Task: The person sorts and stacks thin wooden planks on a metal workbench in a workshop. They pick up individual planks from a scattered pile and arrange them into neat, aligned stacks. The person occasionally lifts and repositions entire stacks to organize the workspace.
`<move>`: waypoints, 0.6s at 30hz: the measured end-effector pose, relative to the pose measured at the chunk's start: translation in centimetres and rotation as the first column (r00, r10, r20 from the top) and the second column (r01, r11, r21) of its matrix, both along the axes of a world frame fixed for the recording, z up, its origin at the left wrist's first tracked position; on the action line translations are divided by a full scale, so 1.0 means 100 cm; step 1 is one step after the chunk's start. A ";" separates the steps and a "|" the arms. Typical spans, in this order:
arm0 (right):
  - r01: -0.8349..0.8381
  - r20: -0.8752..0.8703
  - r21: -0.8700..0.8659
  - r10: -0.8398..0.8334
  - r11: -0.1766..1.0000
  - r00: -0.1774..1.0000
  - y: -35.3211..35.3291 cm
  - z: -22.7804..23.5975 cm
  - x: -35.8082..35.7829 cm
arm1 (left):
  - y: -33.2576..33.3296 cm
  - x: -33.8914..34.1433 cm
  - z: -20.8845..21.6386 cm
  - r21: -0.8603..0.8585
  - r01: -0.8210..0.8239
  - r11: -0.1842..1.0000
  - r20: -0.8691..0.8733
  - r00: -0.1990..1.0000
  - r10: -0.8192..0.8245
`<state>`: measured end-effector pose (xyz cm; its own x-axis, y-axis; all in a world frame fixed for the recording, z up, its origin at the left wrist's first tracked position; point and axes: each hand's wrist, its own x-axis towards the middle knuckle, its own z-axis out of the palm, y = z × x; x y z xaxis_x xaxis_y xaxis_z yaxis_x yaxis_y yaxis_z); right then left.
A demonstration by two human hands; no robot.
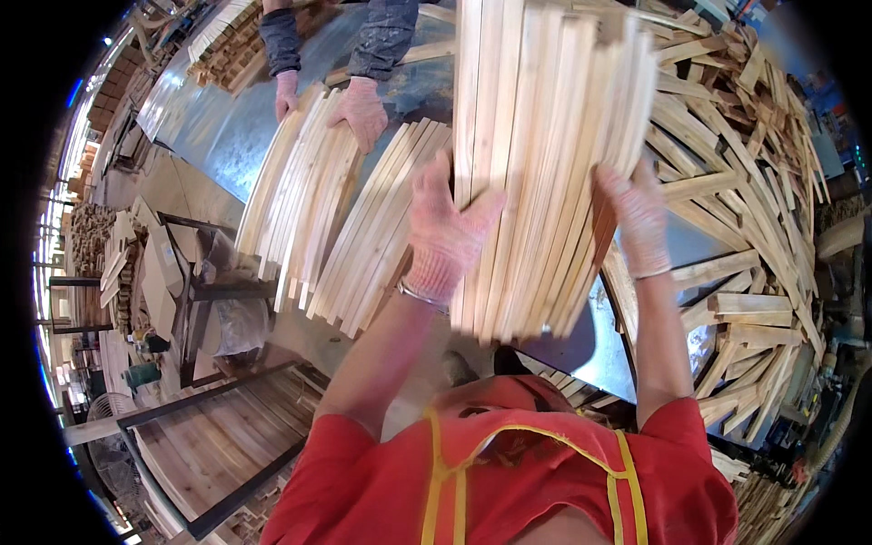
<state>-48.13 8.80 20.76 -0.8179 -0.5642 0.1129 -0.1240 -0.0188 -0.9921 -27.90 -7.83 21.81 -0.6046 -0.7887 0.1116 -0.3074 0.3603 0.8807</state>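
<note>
The left hand (445, 234) and right hand (643, 221) are clasping a bundle of wooden slats (536, 182) between them, thumbs spread; blurred right fingers are partly hiding behind it. The view's upper edge is cropping its far end. Loose strips (704, 272) are littering the metal table (595, 343); a fan (111, 445) is standing lower left.

A single wide view from the person's head, looking down and forward.
It is the left of two side-by-side fisheye cameras: the red shirt (345, 468) fills the bottom, close to the lens, and the left hand (451, 234) and right hand (639, 218) come near mid-picture. The desk (213, 132) lies beyond, with a co-worker's sleeves (386, 36) cut by the top edge. Pieces in the wood pile (704, 188) bow along the round black rim.
</note>
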 end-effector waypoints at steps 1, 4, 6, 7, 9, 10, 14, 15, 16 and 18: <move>0.083 -0.099 -0.042 -0.087 0.996 0.991 0.004 0.012 -0.011 | 0.001 -0.004 0.029 -0.084 -0.007 0.996 -0.101 0.995 -0.001; -0.014 -0.157 -0.228 -0.023 0.973 0.987 0.011 0.075 0.010 | -0.010 0.005 0.043 -0.199 -0.030 0.980 -0.395 0.917 -0.052; -0.023 -0.310 -0.034 0.012 0.999 0.951 0.028 0.059 0.025 | -0.015 0.023 0.023 -0.062 0.120 0.991 -0.459 0.878 -0.135; -0.007 -0.380 0.063 0.031 0.998 0.924 0.038 0.054 0.036 | -0.021 0.037 0.004 0.095 0.265 0.960 -0.437 0.877 -0.199; 0.202 -0.586 0.627 0.285 0.752 0.759 0.040 0.042 0.076 | -0.018 0.073 -0.022 0.421 0.471 0.775 -0.527 0.823 -0.214; 0.241 -0.600 0.717 0.403 0.654 0.691 0.046 0.007 0.093 | -0.028 0.098 -0.068 0.397 0.489 0.777 -0.510 0.821 -0.256; 0.520 -0.734 0.679 0.511 0.519 0.448 0.113 -0.167 0.124 | -0.032 0.142 -0.138 -0.182 0.526 0.831 0.485 0.783 -0.390; 0.184 -0.470 0.803 0.411 0.567 0.781 0.106 -0.146 0.157 | -0.029 0.156 -0.141 -0.321 0.596 0.736 0.683 0.684 -0.256; 0.100 -0.385 0.822 0.416 0.561 0.824 0.105 -0.148 0.169 | -0.031 0.159 -0.139 -0.431 0.685 0.587 0.813 0.578 -0.077; 0.227 -0.470 0.855 0.511 0.467 0.720 0.110 -0.188 0.175 | -0.038 0.151 -0.161 -0.481 0.740 0.470 0.826 0.562 -0.040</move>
<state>-30.67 19.81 1.92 -0.6423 -0.7630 -0.0729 -0.7447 0.6437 -0.1762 -12.80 -11.61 5.69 -0.9647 -0.2486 -0.0873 -0.2316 0.9581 -0.1686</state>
